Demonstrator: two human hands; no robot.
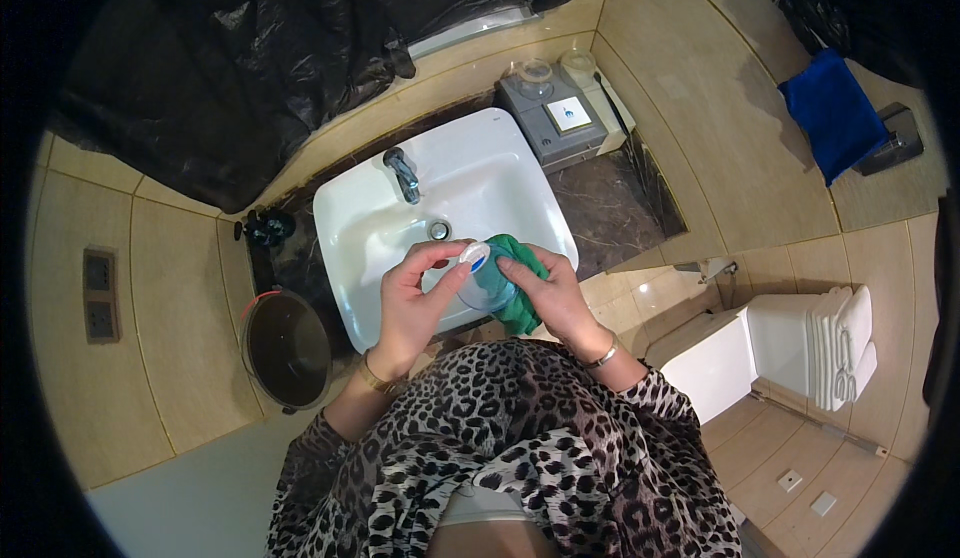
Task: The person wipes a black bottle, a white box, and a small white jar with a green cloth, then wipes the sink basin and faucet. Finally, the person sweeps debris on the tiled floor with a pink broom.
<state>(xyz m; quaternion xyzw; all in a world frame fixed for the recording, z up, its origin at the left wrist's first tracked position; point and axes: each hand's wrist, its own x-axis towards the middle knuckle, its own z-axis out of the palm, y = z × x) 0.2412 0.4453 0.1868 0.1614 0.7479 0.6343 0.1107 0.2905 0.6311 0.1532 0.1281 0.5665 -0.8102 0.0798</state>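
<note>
Leftward, a dark bucket (290,348) stands just beside the white sink (345,233), with little room between its rim and the basin's outer edge. The basin is open around its drain (439,230), near the faucet (403,176); its near edge lies close to the person's patterned clothing (480,428). Rightward, a bare stretch of dark counter (605,208) runs between sink and wall, in front of a grey box (560,133).

The left hand (412,293) reaches up from the lower left, thumb and fingertips pinching a small white disc (473,255) with a blue patch. The right hand (557,296) angles in from the lower right, thumb uppermost, gripping a green cloth (520,313) against a clear vessel (483,298). Disc and vessel sit together above the basin's near edge; whether they are joined, I cannot tell.

Counted from the left: one bucket, one faucet, one disc, one vessel, one green cloth, one blue cloth (832,113), and several folded white towels (843,348).
</note>
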